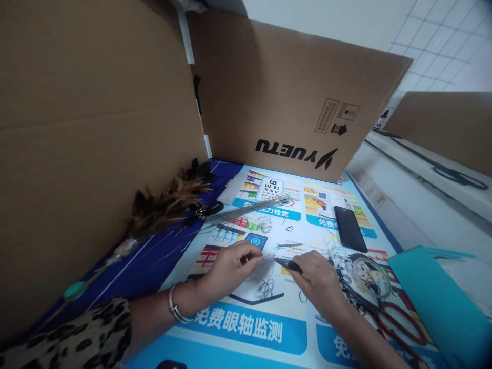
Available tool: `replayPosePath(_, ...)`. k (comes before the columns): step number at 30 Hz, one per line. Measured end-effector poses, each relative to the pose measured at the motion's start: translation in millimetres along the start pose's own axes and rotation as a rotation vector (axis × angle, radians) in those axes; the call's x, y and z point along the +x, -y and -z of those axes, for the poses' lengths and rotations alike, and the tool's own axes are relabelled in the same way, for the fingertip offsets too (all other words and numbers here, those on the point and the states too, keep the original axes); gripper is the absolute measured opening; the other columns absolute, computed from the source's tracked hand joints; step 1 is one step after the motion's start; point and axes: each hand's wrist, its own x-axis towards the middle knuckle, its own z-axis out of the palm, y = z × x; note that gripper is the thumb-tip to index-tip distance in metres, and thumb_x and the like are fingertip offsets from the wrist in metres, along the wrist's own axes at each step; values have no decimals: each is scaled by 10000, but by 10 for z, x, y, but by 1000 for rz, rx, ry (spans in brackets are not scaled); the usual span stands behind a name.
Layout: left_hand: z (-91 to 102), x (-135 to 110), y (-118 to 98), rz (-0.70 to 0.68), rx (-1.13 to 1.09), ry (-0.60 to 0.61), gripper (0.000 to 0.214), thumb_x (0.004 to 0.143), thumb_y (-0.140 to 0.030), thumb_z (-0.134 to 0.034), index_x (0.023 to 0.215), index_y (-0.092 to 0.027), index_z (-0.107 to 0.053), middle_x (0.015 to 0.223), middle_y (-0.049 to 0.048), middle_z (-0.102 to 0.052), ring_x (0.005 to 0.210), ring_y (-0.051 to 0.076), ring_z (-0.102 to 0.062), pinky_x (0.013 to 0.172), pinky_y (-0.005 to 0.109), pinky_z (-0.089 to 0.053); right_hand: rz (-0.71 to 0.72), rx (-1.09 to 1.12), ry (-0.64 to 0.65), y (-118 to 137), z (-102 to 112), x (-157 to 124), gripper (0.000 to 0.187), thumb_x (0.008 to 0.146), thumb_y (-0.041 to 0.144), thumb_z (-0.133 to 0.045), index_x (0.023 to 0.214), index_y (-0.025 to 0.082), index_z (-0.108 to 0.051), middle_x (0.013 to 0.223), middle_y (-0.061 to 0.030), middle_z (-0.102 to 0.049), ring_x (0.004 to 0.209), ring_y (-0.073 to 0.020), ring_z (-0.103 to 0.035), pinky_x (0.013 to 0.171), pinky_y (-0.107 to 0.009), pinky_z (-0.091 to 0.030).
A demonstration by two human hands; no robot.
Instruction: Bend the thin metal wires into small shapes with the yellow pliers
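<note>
My left hand (pixel 234 266) is closed in a pinch, thumb against forefinger, on what looks like a thin wire (pixel 268 255); the wire is so fine that its ends are lost. In my right hand (pixel 317 277) is a pair of pliers (pixel 287 264), its narrow dark jaws pointing left at the wire by my left fingertips. Whether the jaws grip the wire is too small to tell. Below lie loose wire loops (pixel 265 289). A few short straight wires (pixel 290 245) rest just beyond the pliers.
A bundle of straight wires (pixel 249 209) lies farther back, beside brown feathers (pixel 165 205). On the right are a black phone (pixel 349 228), a tape roll (pixel 384 283), red-handled scissors (pixel 403 322) and a teal box (pixel 442 302). Cardboard panels (pixel 292 92) stand behind and left.
</note>
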Motion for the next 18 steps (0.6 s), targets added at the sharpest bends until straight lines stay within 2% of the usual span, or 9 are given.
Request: replayPosePath(18, 2, -7, -7, -31, 23, 46, 90, 768, -131, -525, 707, -152, -588, 699, 2, -587, 658, 112, -531, 606, 225, -400, 95, 38, 99, 42, 50, 26, 105, 851, 259, -489, 878, 192, -565, 768, -33, -584, 747, -165, -474, 680, -299, -358)
